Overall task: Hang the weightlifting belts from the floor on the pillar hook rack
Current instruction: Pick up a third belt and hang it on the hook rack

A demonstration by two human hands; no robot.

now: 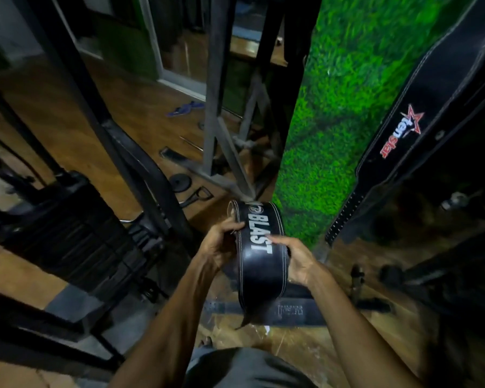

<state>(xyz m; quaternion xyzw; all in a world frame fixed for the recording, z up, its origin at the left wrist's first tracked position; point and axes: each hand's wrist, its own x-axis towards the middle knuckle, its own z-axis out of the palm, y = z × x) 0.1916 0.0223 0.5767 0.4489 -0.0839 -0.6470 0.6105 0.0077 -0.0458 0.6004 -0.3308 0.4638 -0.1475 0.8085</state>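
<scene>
A black leather belt lettered BLAST point(259, 256) is held in front of me, curved upward, its lower end drooping toward the floor. My left hand point(221, 245) grips its left edge and my right hand point(297, 257) grips its right edge. A second black belt with a red star logo point(409, 133) hangs down the right side of the grass-covered pillar point(339, 113); the hook holding it is out of view. Another dark belt point(291, 312) lies flat on the wooden floor just beneath my hands.
A weight-stack machine point(67, 233) with slanted black bars stands at the left. A grey steel frame point(216, 107) rises behind the pillar. Small weight plates point(179, 182) and a cable handle point(199, 195) lie on the floor. Dark equipment crowds the right side.
</scene>
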